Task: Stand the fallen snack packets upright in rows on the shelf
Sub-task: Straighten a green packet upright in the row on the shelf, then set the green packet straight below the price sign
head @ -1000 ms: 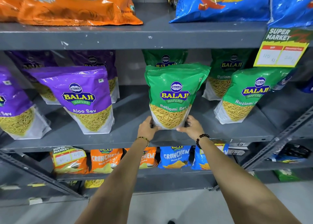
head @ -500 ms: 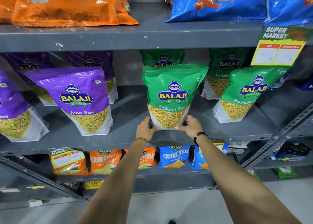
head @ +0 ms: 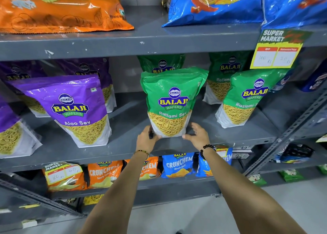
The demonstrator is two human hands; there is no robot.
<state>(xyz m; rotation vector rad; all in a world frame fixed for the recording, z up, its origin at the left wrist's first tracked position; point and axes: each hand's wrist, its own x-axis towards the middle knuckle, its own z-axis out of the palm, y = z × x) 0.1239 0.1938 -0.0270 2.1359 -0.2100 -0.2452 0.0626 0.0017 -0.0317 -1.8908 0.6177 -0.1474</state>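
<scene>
A green Ratlami Sev packet (head: 173,103) stands upright near the front of the grey middle shelf (head: 109,154), in front of a second green packet (head: 161,65). My left hand (head: 146,140) grips its lower left corner, thumb on the front and fingers behind. My right hand (head: 199,135) is at the lower right corner with fingers spread just off the packet's edge and only the thumb tip at its base. Another green packet (head: 247,99) leans a little to the right of it. A purple Aloo Sev packet (head: 74,110) stands tilted to the left.
More purple and green packets stand in the back row. Large orange (head: 62,9) and blue (head: 212,5) bags lie on the shelf above, where a yellow price tag (head: 277,49) hangs. Crunchem packets (head: 177,164) fill the shelf below. A slanted metal brace (head: 297,122) crosses the right side.
My right hand's fingers have spread off the green packet's right edge. The packet stays upright in the same spot, and my left hand keeps its grip.
</scene>
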